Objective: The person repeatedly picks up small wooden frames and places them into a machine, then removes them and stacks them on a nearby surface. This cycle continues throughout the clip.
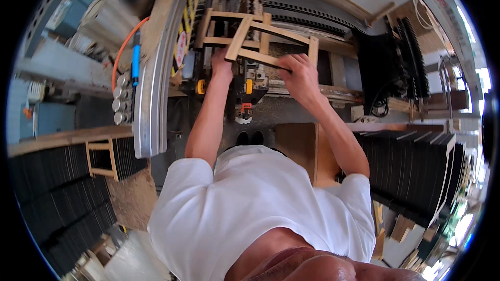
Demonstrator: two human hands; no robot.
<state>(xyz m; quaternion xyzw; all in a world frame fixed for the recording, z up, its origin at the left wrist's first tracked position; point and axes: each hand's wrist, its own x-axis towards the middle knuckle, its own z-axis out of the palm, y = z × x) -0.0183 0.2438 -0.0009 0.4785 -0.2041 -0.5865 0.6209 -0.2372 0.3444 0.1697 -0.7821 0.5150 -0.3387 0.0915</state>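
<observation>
Two light wooden frames overlap above the machine in front of me. The right one, a tilted wooden frame (pixel 273 31), has dark outer edges and a crossing bar at its left end. My right hand (pixel 300 73) is closed round its near bar, close to the right end. The left wooden frame (pixel 229 40) lies lower, partly behind the tilted one. My left hand (pixel 222 63) is curled at its near bar, just left of the tilted frame's corner; the fingertips are partly hidden. Below the hands is the machine's near part (pixel 245 91), with yellow knobs.
A metal rail (pixel 151 93) runs along my left. Stacks of dark-sided frames stand at left (pixel 57 192) and right (pixel 401 171). A brown box (pixel 297 148) is near my right side. Black cable chains (pixel 312 13) cross behind the frames, and a black cloth (pixel 375 67) hangs at right.
</observation>
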